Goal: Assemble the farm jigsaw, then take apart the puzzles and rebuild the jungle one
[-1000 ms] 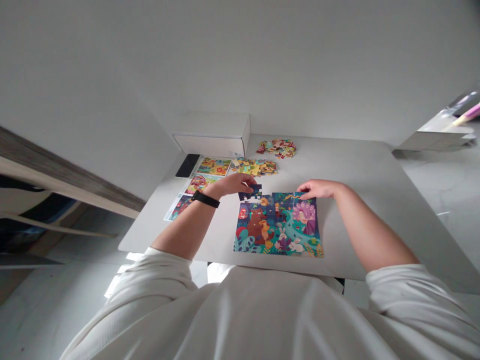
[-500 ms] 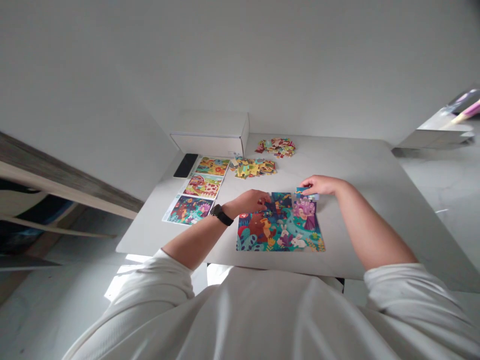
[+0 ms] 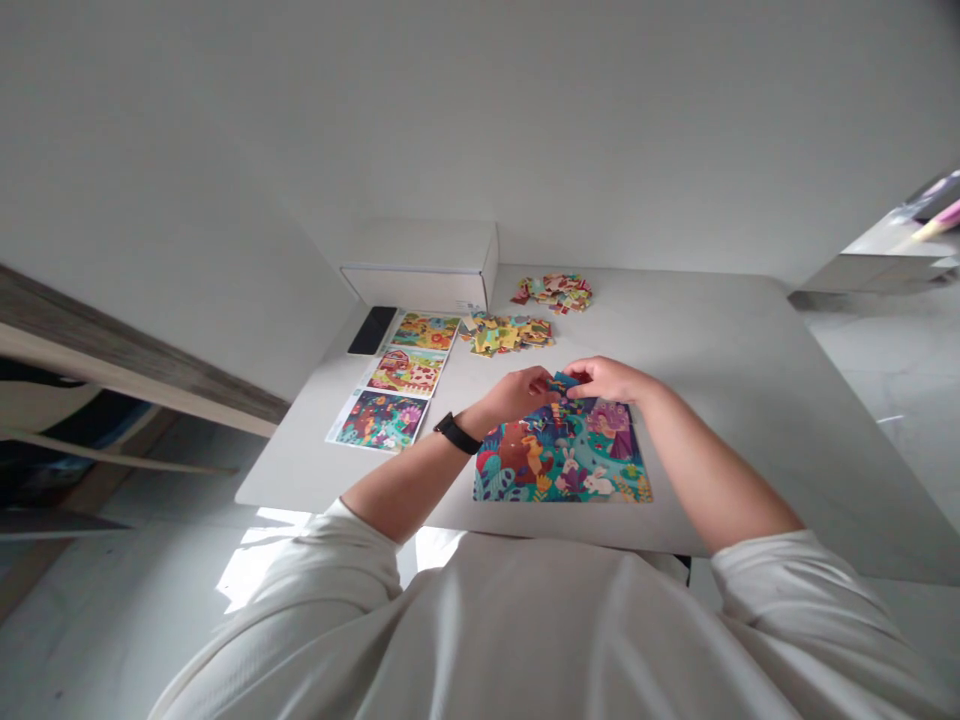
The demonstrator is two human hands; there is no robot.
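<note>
A partly joined jigsaw puzzle (image 3: 555, 470) with a dark blue and teal forest picture lies flat near the table's front edge. Over its far edge my right hand (image 3: 609, 379) pinches a blue puzzle piece (image 3: 562, 381). From the other side, my left hand (image 3: 523, 393), with a black watch (image 3: 458, 434) on the wrist, has its curled fingers closed at the same piece. The two hands nearly meet and cover part of the puzzle's top rows. Whether the piece touches its neighbours is hidden by my fingers.
A printed sheet (image 3: 405, 372) with three pictures lies to the left, beside a black phone (image 3: 372, 330). Behind stand a white box (image 3: 420, 270), a pile of yellowish pieces (image 3: 506, 335) and a pile of reddish pieces (image 3: 559, 292). The wall borders the table's far edge.
My right hand has moved left with the blue piece, from the puzzle's far right corner to the middle of its top edge. My left hand has shifted slightly right to meet it.
</note>
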